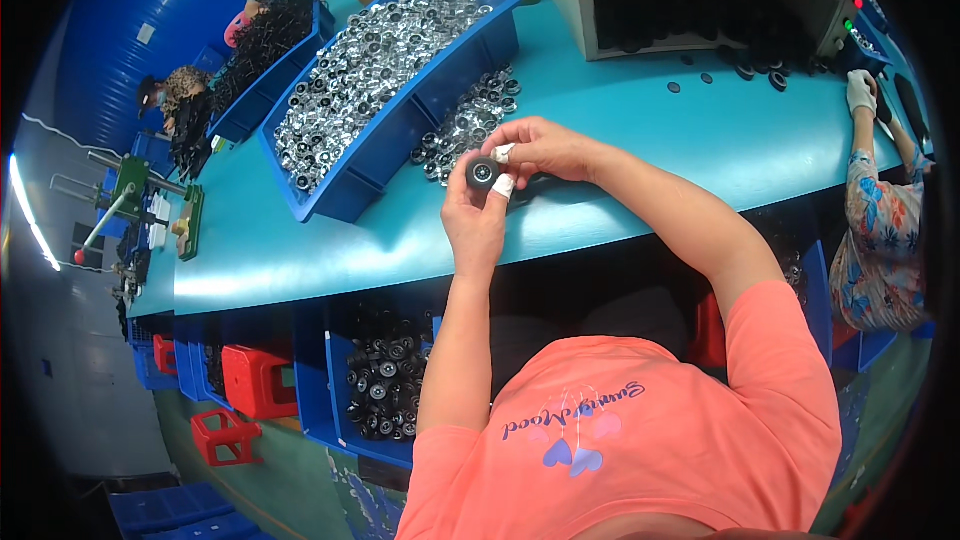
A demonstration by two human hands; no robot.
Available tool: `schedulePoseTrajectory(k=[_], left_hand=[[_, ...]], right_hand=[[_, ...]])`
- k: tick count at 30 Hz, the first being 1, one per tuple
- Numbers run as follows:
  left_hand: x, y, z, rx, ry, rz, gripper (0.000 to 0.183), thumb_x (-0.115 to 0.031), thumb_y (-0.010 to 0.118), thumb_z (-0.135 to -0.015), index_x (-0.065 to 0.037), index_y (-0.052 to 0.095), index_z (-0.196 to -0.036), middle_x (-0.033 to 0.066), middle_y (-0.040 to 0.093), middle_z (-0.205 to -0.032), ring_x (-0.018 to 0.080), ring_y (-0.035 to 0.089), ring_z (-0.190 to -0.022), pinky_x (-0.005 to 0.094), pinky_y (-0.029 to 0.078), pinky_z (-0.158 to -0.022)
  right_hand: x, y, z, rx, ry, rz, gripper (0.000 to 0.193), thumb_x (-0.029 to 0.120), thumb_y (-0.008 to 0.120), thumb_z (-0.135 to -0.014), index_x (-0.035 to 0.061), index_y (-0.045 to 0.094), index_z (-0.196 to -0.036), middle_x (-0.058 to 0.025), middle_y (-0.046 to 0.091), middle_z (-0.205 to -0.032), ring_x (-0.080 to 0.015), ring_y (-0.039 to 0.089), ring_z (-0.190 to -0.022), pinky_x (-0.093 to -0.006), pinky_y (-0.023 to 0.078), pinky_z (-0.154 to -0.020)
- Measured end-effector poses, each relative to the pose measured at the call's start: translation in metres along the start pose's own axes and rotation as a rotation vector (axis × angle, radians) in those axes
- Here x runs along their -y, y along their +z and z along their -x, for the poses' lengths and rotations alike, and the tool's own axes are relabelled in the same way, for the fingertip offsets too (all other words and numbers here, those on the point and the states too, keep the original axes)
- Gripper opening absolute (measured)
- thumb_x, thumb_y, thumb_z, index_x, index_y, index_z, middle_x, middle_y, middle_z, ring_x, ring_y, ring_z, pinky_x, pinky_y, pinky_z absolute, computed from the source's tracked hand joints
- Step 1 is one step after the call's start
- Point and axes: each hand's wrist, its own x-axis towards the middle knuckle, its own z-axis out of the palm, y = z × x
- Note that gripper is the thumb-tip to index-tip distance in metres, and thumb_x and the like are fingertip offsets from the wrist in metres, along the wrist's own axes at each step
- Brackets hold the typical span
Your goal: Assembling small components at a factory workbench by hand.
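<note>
A small black toy wheel point(482, 174) with a silvery spoked hub is held up over the teal table's front part. My left hand point(473, 223) grips it from below and the left, thumb wrapped in white tape. From the right, my right hand point(550, 150) pinches at its edge, a taped finger or thumb touching it. Just beyond my hands lies a loose pile of shiny silver wheel hubs point(478, 112). Behind that pile stands a long blue bin point(375, 145) heaped with the same hubs. Something dark under my right hand is mostly hidden.
A metal box-shaped machine point(577, 0) stands at the back right, with black rings point(745, 70) around its opening. Below the table edge, a blue crate point(342, 380) holds finished-looking black wheels. Red stools point(258, 380) stand at left. A co-worker's gloved hand point(861, 92) is far right.
</note>
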Motion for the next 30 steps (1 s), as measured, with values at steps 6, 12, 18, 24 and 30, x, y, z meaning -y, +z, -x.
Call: schedulePoseTrajectory(k=[6,12,18,24,30], left_hand=[[-0.003,-0.017,0.012,0.010,0.103,-0.092,0.048,-0.011,0.070,-0.093,-0.001,0.054,-0.137,0.0041,0.063,-0.105,0.0106,0.062,-0.086,0.0231,0.051,-0.065],[-0.020,-0.161,0.122,-0.152,-0.079,-0.405,0.051,-0.008,0.073,-0.085,0.000,0.058,-0.133,0.0043,0.061,-0.092,0.0133,0.060,-0.078,0.0281,0.052,-0.070],[-0.004,-0.288,0.209,-0.180,-0.317,-1.206,0.049,-0.004,0.075,-0.080,-0.002,0.064,-0.129,0.0034,0.062,-0.074,0.0134,0.057,-0.065,0.0303,0.049,-0.064],[-0.054,-0.161,0.112,-0.153,0.057,-0.811,0.037,-0.001,0.069,-0.086,-0.001,0.067,-0.123,0.0057,0.064,-0.077,0.0128,0.056,-0.063,0.0284,0.047,-0.060],[-0.050,-0.058,0.060,0.100,0.276,-0.607,0.028,-0.003,0.069,-0.090,-0.001,0.069,-0.118,0.0056,0.065,-0.080,0.0131,0.059,-0.070,0.0287,0.049,-0.066]], right_hand=[[0.021,-0.006,0.014,-0.012,-0.017,0.131,0.033,0.019,0.066,-0.094,0.0026,0.065,-0.122,-0.0088,0.070,-0.102,-0.0148,0.067,-0.082,-0.0292,0.056,-0.074],[0.102,-0.059,0.068,-0.040,-0.023,1.105,0.029,0.023,0.071,-0.089,0.0026,0.073,-0.109,-0.0119,0.075,-0.102,-0.0254,0.072,-0.091,-0.0380,0.056,-0.083],[0.092,-0.180,0.088,-0.960,-0.021,1.305,0.024,0.025,0.069,-0.083,0.0087,0.078,-0.098,-0.0132,0.076,-0.098,-0.0324,0.072,-0.095,-0.0444,0.057,-0.084],[0.081,-0.194,0.027,-1.229,0.347,1.492,0.035,0.036,0.069,-0.086,0.0102,0.076,-0.108,-0.0165,0.069,-0.119,-0.0339,0.067,-0.109,-0.0449,0.055,-0.093],[0.068,-0.195,0.056,-1.344,-0.241,1.154,0.027,0.032,0.073,-0.085,0.0143,0.075,-0.106,-0.0143,0.066,-0.117,-0.0340,0.064,-0.111,-0.0446,0.053,-0.092]])
